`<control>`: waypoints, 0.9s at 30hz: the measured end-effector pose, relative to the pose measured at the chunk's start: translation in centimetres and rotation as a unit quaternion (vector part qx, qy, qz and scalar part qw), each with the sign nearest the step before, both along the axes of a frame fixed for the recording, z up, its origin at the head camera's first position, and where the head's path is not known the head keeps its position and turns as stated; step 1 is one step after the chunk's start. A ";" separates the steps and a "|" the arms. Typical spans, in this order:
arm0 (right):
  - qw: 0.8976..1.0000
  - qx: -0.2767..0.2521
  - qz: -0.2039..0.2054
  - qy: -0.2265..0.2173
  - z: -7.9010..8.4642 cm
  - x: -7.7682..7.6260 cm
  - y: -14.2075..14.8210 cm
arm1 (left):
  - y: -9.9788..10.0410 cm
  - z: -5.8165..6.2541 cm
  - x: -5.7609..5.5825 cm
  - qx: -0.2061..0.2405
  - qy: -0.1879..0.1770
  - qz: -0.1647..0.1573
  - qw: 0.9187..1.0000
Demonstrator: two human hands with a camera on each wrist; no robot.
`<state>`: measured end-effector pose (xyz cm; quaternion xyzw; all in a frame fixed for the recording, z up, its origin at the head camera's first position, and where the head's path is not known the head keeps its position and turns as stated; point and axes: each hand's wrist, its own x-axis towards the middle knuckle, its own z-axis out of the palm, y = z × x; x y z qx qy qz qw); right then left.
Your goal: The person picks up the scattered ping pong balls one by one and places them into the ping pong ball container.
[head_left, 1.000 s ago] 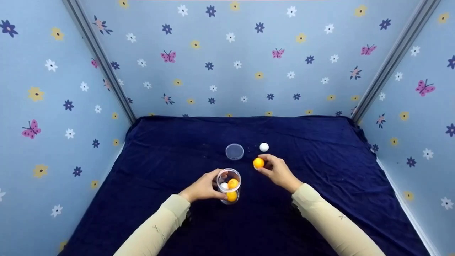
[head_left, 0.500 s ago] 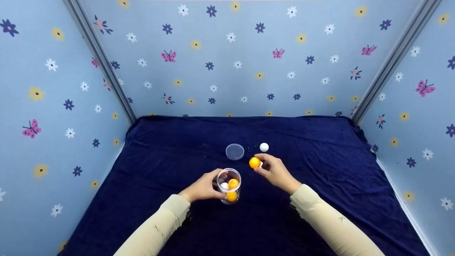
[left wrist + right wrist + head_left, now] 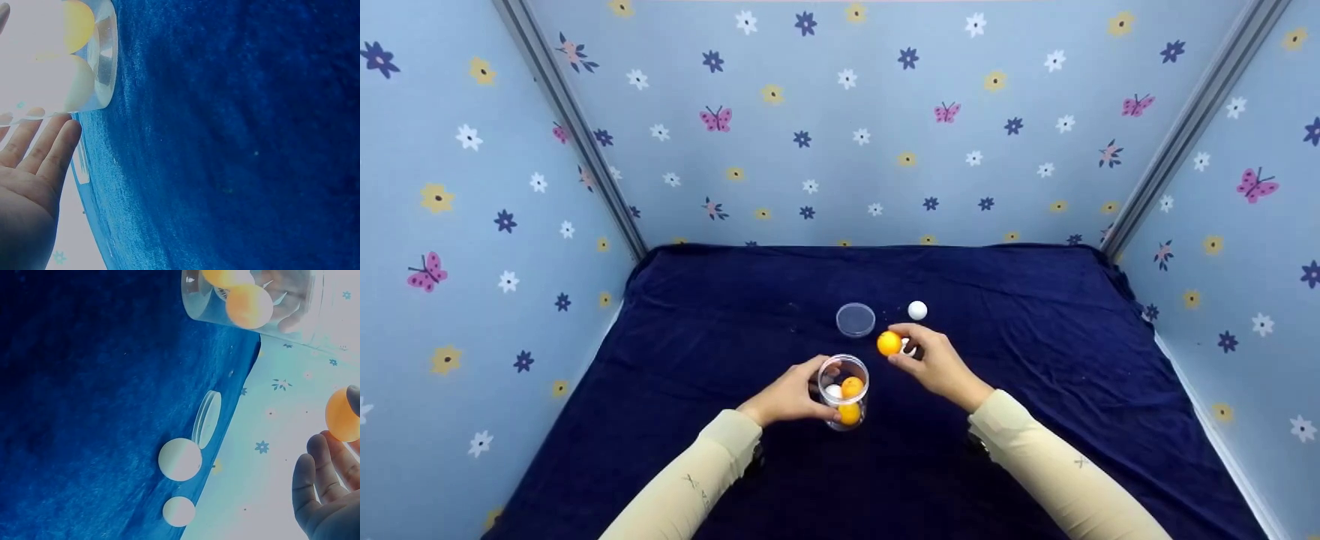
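Dark blue cloth point(image 3: 735, 307) lies before a flowered wall point(image 3: 847, 112); the left hand point(image 3: 791, 394) grips a clear jar point(image 3: 846, 369) holding balls point(image 3: 853, 388), and farther right, the right hand point(image 3: 949, 367) pinches an orange ball point(image 3: 889, 343) outside it.

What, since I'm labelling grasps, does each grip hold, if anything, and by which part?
The left grip holds a clear jar round its side wall. The right grip pinches an orange ball by its opposite sides.
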<state>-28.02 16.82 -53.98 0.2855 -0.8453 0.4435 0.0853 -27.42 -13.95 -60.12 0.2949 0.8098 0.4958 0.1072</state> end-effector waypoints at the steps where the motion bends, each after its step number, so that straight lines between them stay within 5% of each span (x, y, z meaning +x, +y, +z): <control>1: 1.000 0.001 0.001 0.003 0.1 0.0 -0.1 | 0.0 0.0 0.0 0.000 0.001 0.001 1.000; 27: 0.999 0.001 0.035 0.003 1.0 1.1 -2.3 | 0.0 0.0 0.1 0.003 -0.007 -0.002 1.000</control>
